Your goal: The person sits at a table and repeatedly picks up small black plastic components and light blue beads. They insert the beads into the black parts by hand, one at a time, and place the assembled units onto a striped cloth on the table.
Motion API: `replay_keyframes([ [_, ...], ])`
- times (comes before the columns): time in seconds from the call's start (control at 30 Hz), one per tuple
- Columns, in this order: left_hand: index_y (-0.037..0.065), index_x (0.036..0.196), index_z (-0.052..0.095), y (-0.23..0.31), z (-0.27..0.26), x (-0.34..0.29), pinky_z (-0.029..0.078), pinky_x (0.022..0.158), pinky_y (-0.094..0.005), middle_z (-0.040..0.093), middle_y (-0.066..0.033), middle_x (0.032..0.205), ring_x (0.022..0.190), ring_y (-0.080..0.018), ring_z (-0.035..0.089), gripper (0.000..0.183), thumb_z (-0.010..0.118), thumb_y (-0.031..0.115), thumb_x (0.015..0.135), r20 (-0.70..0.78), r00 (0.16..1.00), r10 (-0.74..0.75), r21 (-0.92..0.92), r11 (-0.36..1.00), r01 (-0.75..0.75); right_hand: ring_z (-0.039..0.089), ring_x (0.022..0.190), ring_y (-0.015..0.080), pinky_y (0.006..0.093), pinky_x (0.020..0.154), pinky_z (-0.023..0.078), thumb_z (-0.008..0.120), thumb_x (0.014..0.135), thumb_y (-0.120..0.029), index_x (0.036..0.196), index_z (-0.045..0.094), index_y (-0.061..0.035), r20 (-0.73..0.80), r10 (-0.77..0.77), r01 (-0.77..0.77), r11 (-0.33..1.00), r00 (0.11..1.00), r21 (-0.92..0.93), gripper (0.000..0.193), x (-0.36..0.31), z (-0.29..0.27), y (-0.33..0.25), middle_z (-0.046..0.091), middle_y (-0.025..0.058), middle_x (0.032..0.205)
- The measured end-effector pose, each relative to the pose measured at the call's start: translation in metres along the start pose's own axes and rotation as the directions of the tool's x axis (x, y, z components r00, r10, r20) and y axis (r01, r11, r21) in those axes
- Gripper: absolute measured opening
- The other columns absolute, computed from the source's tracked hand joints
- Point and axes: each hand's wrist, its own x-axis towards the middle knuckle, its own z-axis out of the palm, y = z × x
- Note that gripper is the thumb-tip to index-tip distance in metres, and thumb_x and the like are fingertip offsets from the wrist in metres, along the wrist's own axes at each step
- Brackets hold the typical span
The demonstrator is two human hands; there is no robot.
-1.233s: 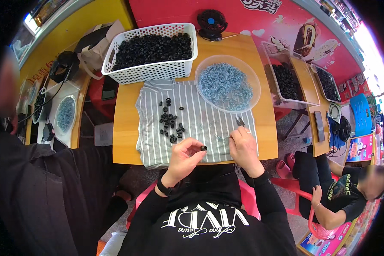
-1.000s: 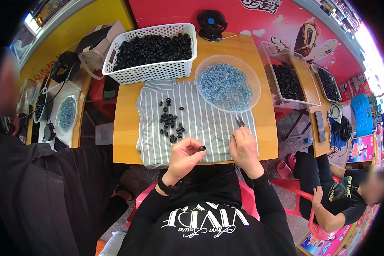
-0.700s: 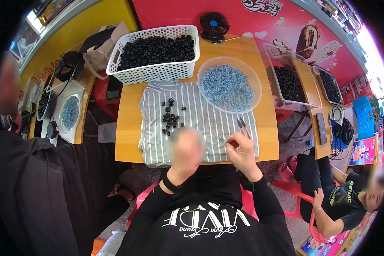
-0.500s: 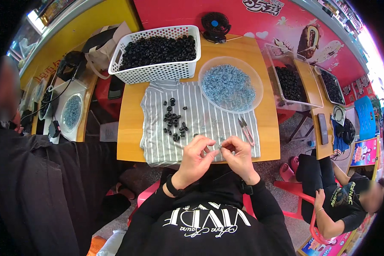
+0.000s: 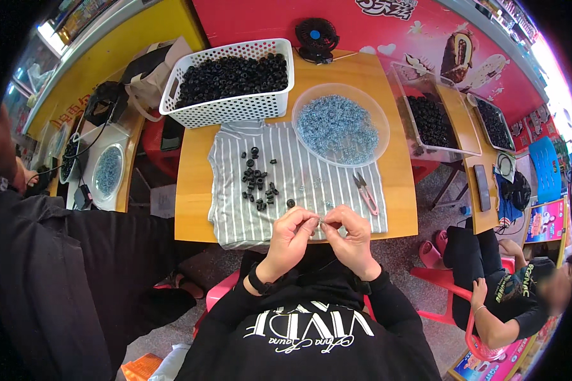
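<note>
Both hands meet at the lower centre of the frame, over the near edge of the striped cloth point(image 5: 299, 178). The left hand point(image 5: 292, 235) and right hand point(image 5: 351, 236) each pinch inward with their fingertips, closing on a tiny part point(image 5: 321, 221) held between them; what it is cannot be told. A lone black ring point(image 5: 290, 204) lies just above the left hand, nearer to it than to the right, below a scatter of black rings point(image 5: 258, 183). Pink snips point(image 5: 365, 193) lie above the right hand, their length running up-left to down-right.
</note>
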Motion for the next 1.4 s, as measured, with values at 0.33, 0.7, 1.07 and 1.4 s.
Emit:
replay_keyframes([
  [0.33, -0.003, 0.089, 0.061, 0.005, -0.007, 0.012, 0.045, 0.059, -0.0326, 0.058, -0.0112, 0.081, 0.066, -0.0212, 0.058, 0.008, 0.061, 0.004, 0.093, -0.035, 0.991, 0.132, 0.369, 0.923, -0.110, 0.059, 0.071, 0.0300, 0.0377, 0.062, 0.047, 0.067, 0.067, 0.010, 0.079, 0.060, -0.0018, 0.058, -0.263, 0.267, 0.909, 0.963, -0.321, 0.018, 0.002, -0.007, 0.002, 0.059, 0.0101, 0.078],
  [0.7, 0.001, 0.102, 0.066, 0.006, -0.042, 0.017, 0.048, 0.068, -0.0403, 0.056, -0.0140, 0.087, 0.079, -0.0325, 0.059, 0.019, 0.067, 0.000, 0.083, -0.080, 0.968, 0.239, 0.751, 0.653, -0.099, 0.058, 0.071, 0.0315, 0.0390, 0.061, 0.046, 0.066, 0.068, 0.009, 0.077, 0.058, -0.0021, 0.094, -0.220, 0.238, 0.919, 0.971, -0.314, 0.016, -0.008, -0.004, 0.018, 0.057, 0.0115, 0.076],
  [1.07, 0.001, 0.099, 0.064, 0.005, -0.030, 0.014, 0.048, 0.066, -0.0312, 0.061, -0.0104, 0.088, 0.079, -0.0219, 0.063, 0.025, 0.072, -0.006, 0.076, 0.010, 0.990, 0.143, 0.530, 0.839, -0.126, 0.059, 0.070, 0.0269, 0.0348, 0.061, 0.046, 0.067, 0.071, 0.010, 0.080, 0.059, -0.0011, 0.024, -0.104, 0.107, 0.982, 0.994, -0.158, 0.017, -0.011, -0.005, 0.011, 0.059, 0.0105, 0.078],
  [1.4, -0.002, 0.102, 0.065, -0.007, -0.025, -0.013, 0.052, 0.081, -0.0253, 0.064, -0.0052, 0.099, 0.091, -0.0114, 0.063, 0.024, 0.070, -0.014, 0.081, 0.155, 0.979, -0.131, -0.294, 0.940, 0.172, 0.059, 0.070, 0.0277, 0.0356, 0.065, 0.046, 0.066, 0.071, 0.011, 0.082, 0.059, -0.0008, 0.049, -0.109, 0.113, 0.991, 0.993, -0.075, 0.018, -0.005, 0.012, -0.009, 0.059, 0.0109, 0.076],
])
